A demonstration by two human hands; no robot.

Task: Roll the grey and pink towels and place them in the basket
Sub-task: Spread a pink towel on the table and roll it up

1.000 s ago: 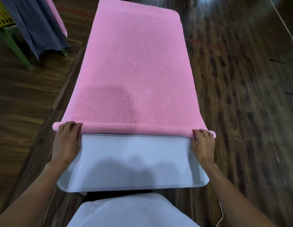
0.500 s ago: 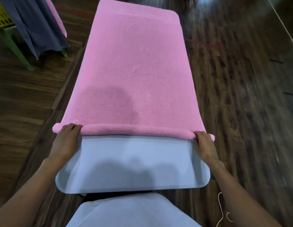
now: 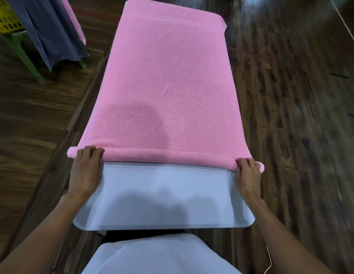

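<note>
A pink towel (image 3: 168,76) lies flat along a white table (image 3: 162,198), its near edge turned over into a thin roll (image 3: 168,155) running across the table. My left hand (image 3: 86,169) rests on the roll's left end with fingers curled over it. My right hand (image 3: 247,173) grips the roll's right end the same way. A grey towel (image 3: 51,30) hangs at the upper left beside a yellow basket (image 3: 6,18); a strip of another pink towel (image 3: 75,22) hangs next to it.
The yellow basket sits on a green stool (image 3: 23,54) at the far left. Dark wooden floor (image 3: 300,115) surrounds the table on both sides. A thin white cord (image 3: 269,262) hangs near my right arm.
The roll at the near edge has grown slightly thicker and moved a little away from me, with both hands still on its ends.
</note>
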